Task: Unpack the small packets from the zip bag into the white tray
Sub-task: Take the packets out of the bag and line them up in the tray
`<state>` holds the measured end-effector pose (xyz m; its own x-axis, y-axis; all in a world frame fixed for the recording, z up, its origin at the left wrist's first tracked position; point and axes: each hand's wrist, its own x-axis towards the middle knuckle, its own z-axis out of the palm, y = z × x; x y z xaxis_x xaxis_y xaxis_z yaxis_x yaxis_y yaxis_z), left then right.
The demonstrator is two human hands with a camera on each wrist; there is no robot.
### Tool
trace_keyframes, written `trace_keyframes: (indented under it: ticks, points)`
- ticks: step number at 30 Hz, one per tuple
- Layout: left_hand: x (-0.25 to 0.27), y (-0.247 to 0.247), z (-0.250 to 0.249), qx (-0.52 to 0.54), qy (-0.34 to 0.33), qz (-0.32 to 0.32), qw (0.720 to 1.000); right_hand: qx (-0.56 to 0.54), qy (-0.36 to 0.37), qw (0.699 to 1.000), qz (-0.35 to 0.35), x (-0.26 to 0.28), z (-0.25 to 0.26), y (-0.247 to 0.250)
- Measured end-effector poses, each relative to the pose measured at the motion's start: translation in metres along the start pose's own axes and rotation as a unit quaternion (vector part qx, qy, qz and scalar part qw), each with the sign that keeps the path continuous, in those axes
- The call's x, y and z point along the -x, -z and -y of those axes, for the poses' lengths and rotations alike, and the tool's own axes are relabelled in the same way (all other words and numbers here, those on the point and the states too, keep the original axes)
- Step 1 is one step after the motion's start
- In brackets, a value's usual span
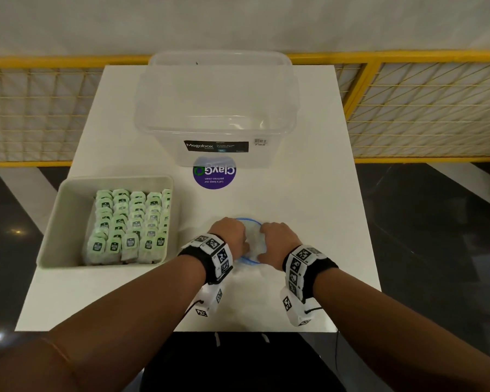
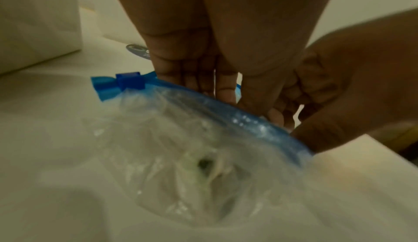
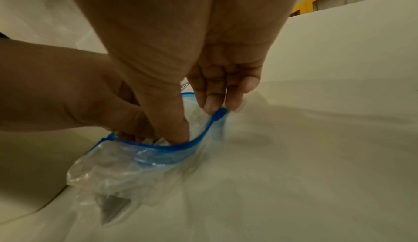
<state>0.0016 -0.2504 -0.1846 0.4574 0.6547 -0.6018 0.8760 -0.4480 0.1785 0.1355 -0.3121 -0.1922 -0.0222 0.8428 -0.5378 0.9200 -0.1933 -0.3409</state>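
The clear zip bag (image 1: 253, 239) with a blue zip rim stands mouth-up on the white table, near the front centre. My left hand (image 1: 229, 234) holds its left side, with fingers (image 2: 222, 86) hooked inside the mouth behind the rim. My right hand (image 1: 277, 237) pinches the right side of the rim, thumb inside and fingertips (image 3: 212, 105) outside. The blue slider (image 2: 130, 82) sits at the rim's far end. Something dark green (image 2: 204, 164) shows blurred through the bag's wall. The white tray (image 1: 68, 199) at the left holds several rows of green packets (image 1: 130, 219).
A clear Megabox storage bin (image 1: 215, 108) stands at the back centre, with a round purple sticker (image 1: 214, 176) on the table before it. A yellow mesh fence (image 1: 422, 108) runs behind the table. The table edge (image 1: 181, 331) is close to my body.
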Motion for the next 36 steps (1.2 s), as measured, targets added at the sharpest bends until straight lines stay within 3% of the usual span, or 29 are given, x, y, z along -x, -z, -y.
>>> trace_keyframes:
  ticks: [3,6,8,13,17,24,32,36]
  points:
    - [0.007,0.010,0.007,0.039,-0.010,-0.035,0.999,-0.005,-0.003,1.000,0.010,-0.003,-0.003,0.005]
    - [0.017,0.021,0.021,0.174,-0.019,-0.128,0.976,-0.032,0.004,0.999,0.016,-0.005,-0.004,0.015]
    - [0.023,0.027,0.027,0.245,-0.038,-0.156,0.956,-0.077,0.028,0.996,-0.029,-0.004,0.000,0.024]
    - [0.031,0.038,0.034,0.324,-0.053,-0.140,0.934,-0.189,0.089,0.966,-0.154,-0.001,0.014,0.035]
    - [0.027,0.034,0.044,0.220,-0.029,-0.139,0.965,-0.216,0.090,0.963,-0.131,0.004,0.022,0.032]
    - [0.012,0.015,0.038,-0.013,-0.073,-0.009,0.997,-0.202,0.029,0.978,-0.042,0.003,0.026,0.014]
    - [0.004,0.011,0.037,-0.081,-0.062,0.062,0.993,-0.189,-0.010,0.982,-0.015,-0.003,0.022,0.006]
    - [0.009,0.017,0.040,-0.041,-0.066,0.042,0.996,-0.212,-0.009,0.977,-0.036,-0.003,0.021,0.006]
